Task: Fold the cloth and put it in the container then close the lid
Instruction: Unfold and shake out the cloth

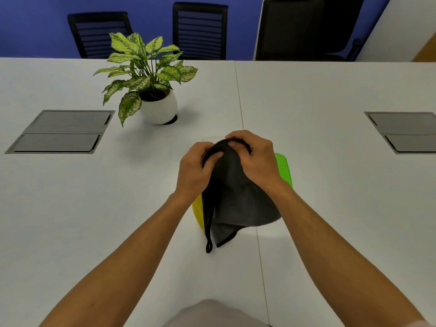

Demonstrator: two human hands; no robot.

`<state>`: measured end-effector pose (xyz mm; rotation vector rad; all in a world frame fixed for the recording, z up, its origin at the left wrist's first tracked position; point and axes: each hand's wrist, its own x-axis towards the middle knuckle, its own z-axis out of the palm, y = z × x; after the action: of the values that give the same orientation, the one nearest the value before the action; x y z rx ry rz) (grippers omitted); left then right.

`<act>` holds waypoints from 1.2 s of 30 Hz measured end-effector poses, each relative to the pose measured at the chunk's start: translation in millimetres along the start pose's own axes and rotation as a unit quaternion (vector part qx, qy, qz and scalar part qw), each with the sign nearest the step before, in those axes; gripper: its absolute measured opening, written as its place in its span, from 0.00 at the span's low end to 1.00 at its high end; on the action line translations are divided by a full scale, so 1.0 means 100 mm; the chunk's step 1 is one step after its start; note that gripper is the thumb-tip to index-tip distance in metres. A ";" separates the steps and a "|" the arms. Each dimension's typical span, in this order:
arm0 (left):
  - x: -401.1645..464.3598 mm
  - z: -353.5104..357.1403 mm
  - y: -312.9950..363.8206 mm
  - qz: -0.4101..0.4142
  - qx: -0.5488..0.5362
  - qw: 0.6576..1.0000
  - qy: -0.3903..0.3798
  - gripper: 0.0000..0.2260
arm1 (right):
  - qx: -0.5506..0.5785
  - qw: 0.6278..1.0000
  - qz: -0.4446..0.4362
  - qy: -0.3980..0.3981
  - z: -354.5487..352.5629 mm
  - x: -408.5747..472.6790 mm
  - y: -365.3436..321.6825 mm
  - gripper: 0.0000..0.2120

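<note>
Far left on the white table point(94, 208): a flat grey hatch point(60, 131) set into the top. Just right of that, a leafy green plant in a round white pot point(158, 107), standing up straight, well apart from the hands. Behind the table, black chairs point(200, 29) against a blue wall point(35, 24).

Next, the left hand point(195, 171), closed, fingers pinching the top edge of a dark grey cloth point(238, 199). Below that hand, a small bit of yellow point(197, 212) poking out from under the cloth; hard to say what that is.

In the middle, the cloth itself, held up above the table, bunched at the top between both hands and hanging down loose. Not folded flat. A thin black loop point(209, 246) dangling from its lower left corner, low near the table top.

Then the right hand point(256, 159), closed too, gripping the top of the cloth right beside the left hand, nearly touching.

Right behind that hand, a bright green lid point(284, 168), mostly hidden by the hand and cloth. Cannot tell if on a container or lying alone. A pale clear edge point(212, 138) peeking out past the fingers, too hidden to name.

Far right, another grey hatch point(404, 132) in the table.
</note>
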<state>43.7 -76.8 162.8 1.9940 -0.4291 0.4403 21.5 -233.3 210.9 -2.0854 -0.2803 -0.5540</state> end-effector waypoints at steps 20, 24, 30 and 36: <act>-0.40 -0.54 -0.77 -0.273 0.092 0.957 0.036 0.03 | 0.077 0.970 0.143 0.182 -0.83 -0.11 0.38 0.06; 0.00 -0.80 -0.42 -0.202 0.038 0.973 0.105 0.06 | 0.073 0.960 0.161 0.219 -1.02 -0.12 0.46 0.04; 0.29 -1.10 -0.10 -0.156 -0.110 0.972 0.137 0.14 | 0.080 0.960 0.161 0.216 -1.23 -0.15 0.40 0.08; 0.33 -1.29 0.10 -0.114 -0.196 0.968 0.106 0.15 | 0.121 0.975 0.119 0.147 -1.45 -0.17 0.30 0.10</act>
<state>51.5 31.3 241.3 1.5696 -0.1352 0.3856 -21.4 -371.2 248.4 -1.7434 0.0710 -0.6402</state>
